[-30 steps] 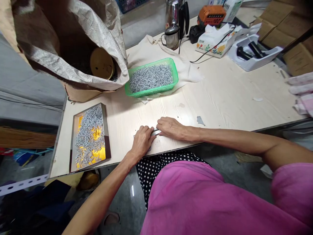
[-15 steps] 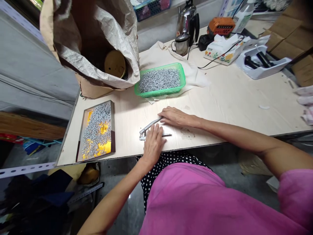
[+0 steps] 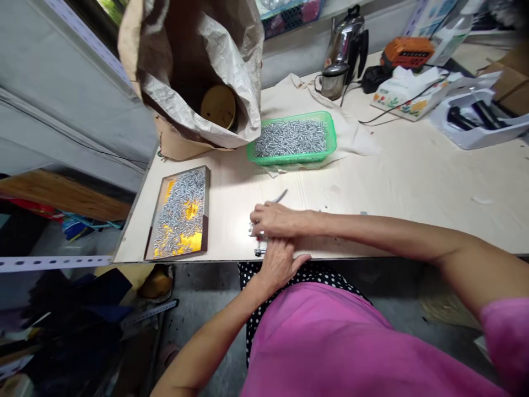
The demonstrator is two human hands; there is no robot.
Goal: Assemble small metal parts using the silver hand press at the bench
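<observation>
A small metal hand tool with a lever (image 3: 280, 196) lies near the table's front edge, mostly hidden under my hands. Its curved lever tip shows beyond my knuckles, and a metal end piece (image 3: 259, 252) shows on the near side. My right hand (image 3: 279, 220) covers the tool's middle, its fingers curled around the left end; whatever tiny thing may be between them is hidden. Just below, my left hand (image 3: 280, 262) rests over the tool's near part, fingers stretched forward and partly under the right hand, thumb spread out to the right.
Left stands a shallow tray (image 3: 207, 190) of small metal pins. Behind are a green basket (image 3: 333, 132) full of similar pins and a large open sack (image 3: 243, 105). Kettle (image 3: 345, 41), mug (image 3: 334, 84), orange battery (image 3: 407, 52), tissue pack (image 3: 407, 99) and white tray (image 3: 467, 140) stand farther back.
My right hand has moved left and nearer, from the lever's end to the tool's left end. My left hand has slid toward the table edge. The view has shifted left.
</observation>
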